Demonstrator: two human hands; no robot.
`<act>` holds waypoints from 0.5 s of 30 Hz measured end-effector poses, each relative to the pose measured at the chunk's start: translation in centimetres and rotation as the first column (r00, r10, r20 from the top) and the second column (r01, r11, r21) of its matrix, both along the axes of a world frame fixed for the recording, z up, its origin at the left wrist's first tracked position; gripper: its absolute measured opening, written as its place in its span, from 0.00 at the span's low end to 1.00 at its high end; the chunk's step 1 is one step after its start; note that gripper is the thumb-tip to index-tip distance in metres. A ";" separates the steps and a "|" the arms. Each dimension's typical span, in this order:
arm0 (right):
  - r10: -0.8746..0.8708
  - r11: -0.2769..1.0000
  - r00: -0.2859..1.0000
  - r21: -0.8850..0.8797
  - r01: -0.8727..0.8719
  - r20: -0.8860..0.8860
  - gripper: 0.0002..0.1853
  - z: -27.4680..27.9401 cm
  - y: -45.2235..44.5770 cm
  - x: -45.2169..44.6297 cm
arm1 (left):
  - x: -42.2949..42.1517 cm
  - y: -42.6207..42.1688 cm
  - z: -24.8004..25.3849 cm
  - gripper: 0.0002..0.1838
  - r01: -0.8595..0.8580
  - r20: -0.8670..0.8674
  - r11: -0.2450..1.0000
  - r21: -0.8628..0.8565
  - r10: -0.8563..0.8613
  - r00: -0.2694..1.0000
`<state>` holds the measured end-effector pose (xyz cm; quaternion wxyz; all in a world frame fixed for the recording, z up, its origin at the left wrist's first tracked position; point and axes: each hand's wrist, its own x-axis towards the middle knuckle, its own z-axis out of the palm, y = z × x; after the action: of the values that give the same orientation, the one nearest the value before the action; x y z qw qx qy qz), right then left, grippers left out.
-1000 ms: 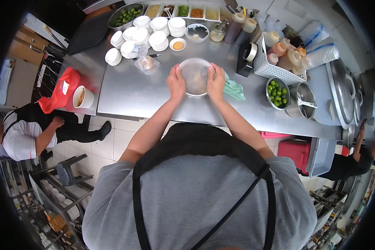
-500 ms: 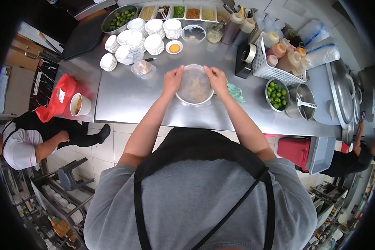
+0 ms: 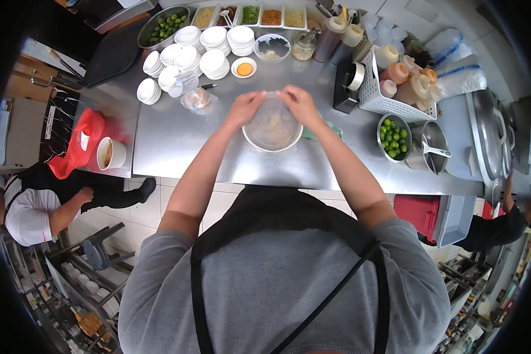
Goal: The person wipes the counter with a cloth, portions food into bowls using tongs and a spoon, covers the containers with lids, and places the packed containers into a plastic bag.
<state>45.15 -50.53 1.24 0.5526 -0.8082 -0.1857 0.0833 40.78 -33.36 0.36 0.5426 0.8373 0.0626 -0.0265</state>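
Note:
A round white-rimmed tub [image 3: 272,146] with a cloudy see-through lid [image 3: 271,125] sits on the steel counter in front of me. Something pale shows dimly through the lid. My left hand [image 3: 248,108] is closed on the tub's far left rim, thumb on top. On the far right rim my right hand [image 3: 300,105] is closed in the same way, thumbs close together at the far edge. Fingers under the rim are hidden. A green cloth [image 3: 331,130] lies by my right wrist, partly behind the forearm. Left of the tub is a knotted clear plastic bag [image 3: 199,100] with pale contents.
Stacked white saucers [image 3: 187,59], a saucer of orange sauce [image 3: 243,68] and a pen [image 3: 209,86] lie at back left. To the right are a bowl of limes [image 3: 394,138], a steel pot [image 3: 435,154] and a bottle basket [image 3: 389,100]. A seated person [image 3: 29,206] is at left.
Both hands have slid inward along the tub's far rim and are now nearer each other. The tub appears slightly further left and nearer me.

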 end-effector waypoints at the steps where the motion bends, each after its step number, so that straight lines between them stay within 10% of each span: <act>1: 0.008 0.998 0.995 0.056 -0.014 0.098 0.11 0.1 0.2 -0.1 | 0.1 0.0 -0.2 0.22 -0.001 -0.004 1.000 -0.001 0.001 1.000; 15: 0.090 0.986 0.971 -0.156 -0.056 0.221 0.14 1.0 0.1 0.4 | 0.3 0.1 0.6 0.24 0.018 0.009 0.993 0.115 -0.020 1.000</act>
<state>45.52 -50.40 2.20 0.4626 -0.8439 -0.2708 0.0241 41.09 -33.22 0.96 0.4935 0.8678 0.0531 -0.0237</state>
